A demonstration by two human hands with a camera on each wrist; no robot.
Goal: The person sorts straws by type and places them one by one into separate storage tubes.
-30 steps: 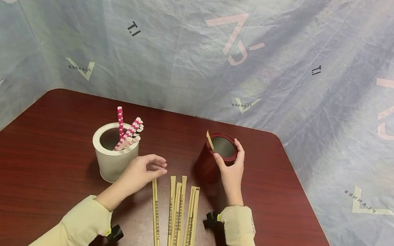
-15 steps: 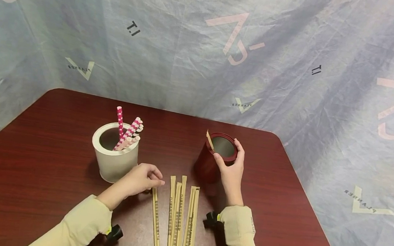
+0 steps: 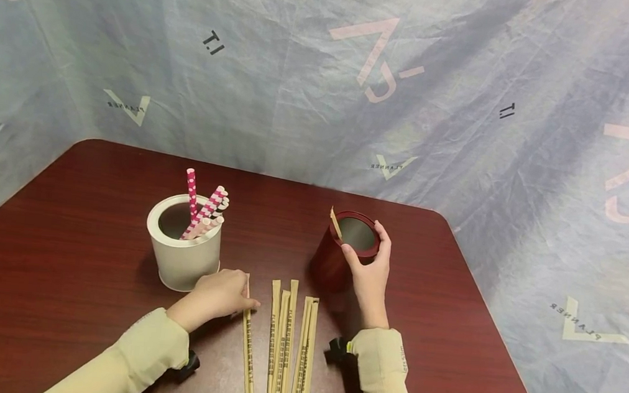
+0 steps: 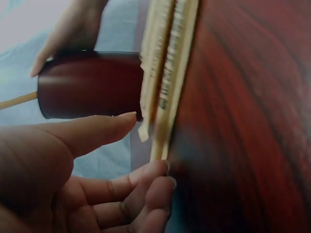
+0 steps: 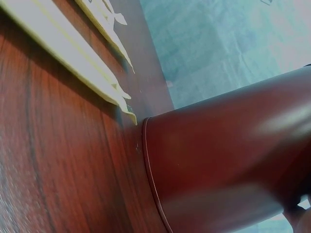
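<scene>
My left hand (image 3: pixel 220 293) reaches over the upper end of the leftmost paper-wrapped straw (image 3: pixel 249 362) on the table. In the left wrist view its fingertips (image 4: pixel 158 170) touch the end of a wrapped straw, while the thumb stays apart from them. Several more wrapped straws (image 3: pixel 281 343) with printed sleeves lie to the right of it, roughly side by side. My right hand (image 3: pixel 370 276) grips the dark red canister (image 3: pixel 328 263) near its rim, thumb in front and fingers at the far right. One wrapped straw (image 3: pixel 336 224) leans inside that canister, its top sticking out.
Left of the straws stands a white canister (image 3: pixel 182 260), holding several pink, striped and dotted paper straws (image 3: pixel 207 212). Both canisters are on a dark red wooden table (image 3: pixel 95 202). A grey printed cloth (image 3: pixel 278 93) hangs behind and along the right side.
My left hand has lowered and moved slightly toward me, its fingers coming down over the leftmost wrapped straw's end. The right hand and red canister have stayed in place.
</scene>
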